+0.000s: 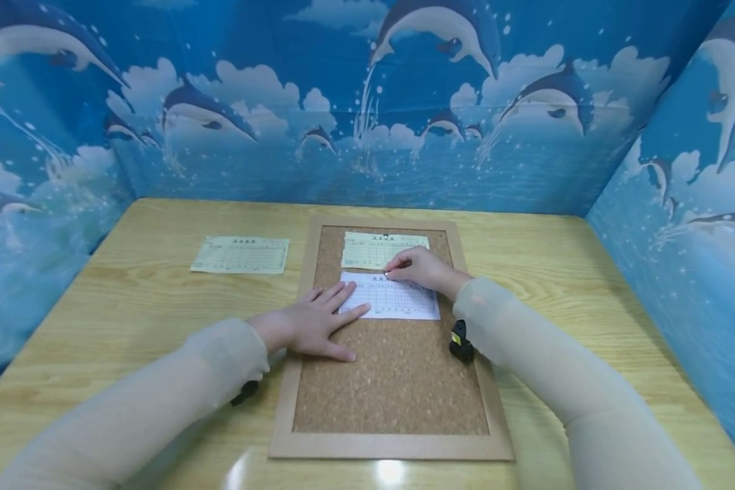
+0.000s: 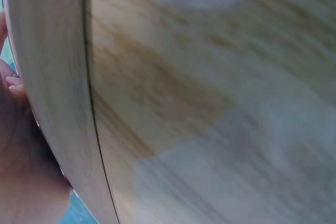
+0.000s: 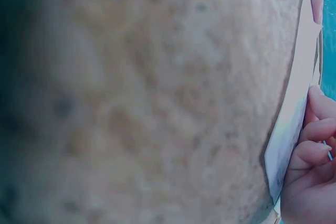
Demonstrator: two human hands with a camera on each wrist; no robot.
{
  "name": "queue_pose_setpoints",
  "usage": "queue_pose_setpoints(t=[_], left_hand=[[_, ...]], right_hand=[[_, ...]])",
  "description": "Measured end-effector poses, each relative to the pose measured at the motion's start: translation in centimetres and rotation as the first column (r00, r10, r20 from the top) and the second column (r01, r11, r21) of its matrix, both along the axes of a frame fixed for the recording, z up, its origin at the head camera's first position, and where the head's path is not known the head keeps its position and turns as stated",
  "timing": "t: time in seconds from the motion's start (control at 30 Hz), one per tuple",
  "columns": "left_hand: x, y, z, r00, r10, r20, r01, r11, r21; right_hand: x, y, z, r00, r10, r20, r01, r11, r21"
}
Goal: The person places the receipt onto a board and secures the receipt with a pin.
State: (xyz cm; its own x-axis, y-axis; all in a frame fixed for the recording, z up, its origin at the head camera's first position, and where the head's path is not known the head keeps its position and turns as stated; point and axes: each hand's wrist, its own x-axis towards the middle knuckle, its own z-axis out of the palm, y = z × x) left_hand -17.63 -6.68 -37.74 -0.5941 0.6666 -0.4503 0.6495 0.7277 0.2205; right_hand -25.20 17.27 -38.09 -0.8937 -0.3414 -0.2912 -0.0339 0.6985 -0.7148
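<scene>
Over corkboard [image 1: 392, 388], the left grip [image 1: 318, 323] (fingers spread) touches white paper [image 1: 398, 301]; the right grip [image 1: 422, 267] pinches a pin [image 1: 386, 273].

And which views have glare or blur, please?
Head: bright glare spots on the wood-grain table near the corkboard; left wrist: table grain looks soft; right wrist: corkboard heavily out of focus, left edge dark, the right hand clearer.

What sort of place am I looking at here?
Probably a makeshift recording booth, though that's a guess: dolphin-printed backdrops screen the back and sides of a wood-grain table, a framed corkboard lies on it, and a small black device sits by the right sleeve.
</scene>
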Motion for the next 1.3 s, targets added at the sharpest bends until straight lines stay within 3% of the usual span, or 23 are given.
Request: queue_pose_setpoints(t=[0.23,0.53,1.3], left_hand=[[-0.12,0.15,-0.08,1.000,-0.003,-0.007,0.003,1.000,-0.007],[-0.09,0.26,-0.15,1.000,0.010,0.004,-0.010,1.000,-0.016],[-0.03,-0.08,-0.05,1.000,0.011,0.004,-0.011,1.000,0.011]], right_hand=[[-0.29,0.36,-0.39,1.000,0.001,0.005,-0.001,1.000,-0.016],[-0.43,0.83,-0.44,0.992,-0.054,0.115,0.060,0.997,-0.056],[-0.51,0.42,-0.41,0.991,-0.052,0.127,0.063,0.995,-0.079]])
